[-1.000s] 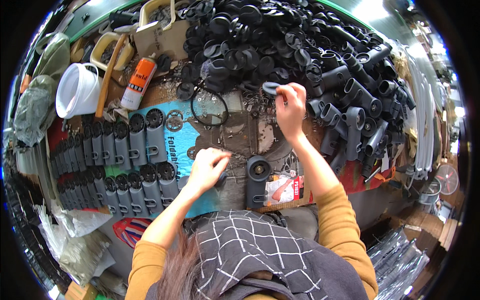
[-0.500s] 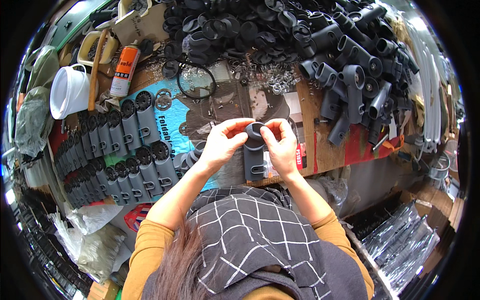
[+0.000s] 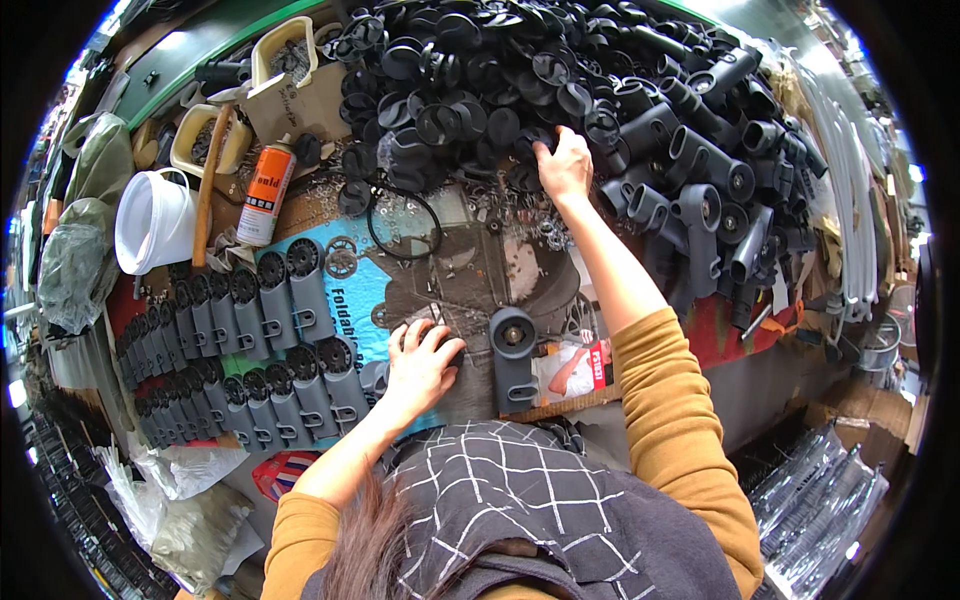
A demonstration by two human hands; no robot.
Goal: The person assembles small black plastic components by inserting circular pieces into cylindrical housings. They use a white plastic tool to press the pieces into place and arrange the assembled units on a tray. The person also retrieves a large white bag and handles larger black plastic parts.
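A dark grey plastic tube fitting [image 3: 516, 378] lies on the table in front of me, its round head now showing a disc with a metal centre. Neither hand touches it. Just left of it, my left hand [image 3: 424, 366] is low over the table, fingers bent down around something dark that they mostly hide. A few grey rings [image 3: 374, 378] lie beside its wrist. My right hand [image 3: 567, 168] reaches to the near edge of a heap of black curved plastic caps [image 3: 465, 115], its thumb and fingers closed on one cap.
Finished-looking grey fittings [image 3: 290, 310] stand in rows at left. More loose fittings [image 3: 700, 220] are heaped at right. A spray can [image 3: 266, 195], a white bucket [image 3: 155, 222], a hammer handle [image 3: 210, 185] and a black ring [image 3: 437, 225] lie around scattered small metal parts [image 3: 480, 205].
Both hands have left the grey fitting, which now lies with a disc in its head. My right hand has moved far forward to the caps; my left has dropped down and left.
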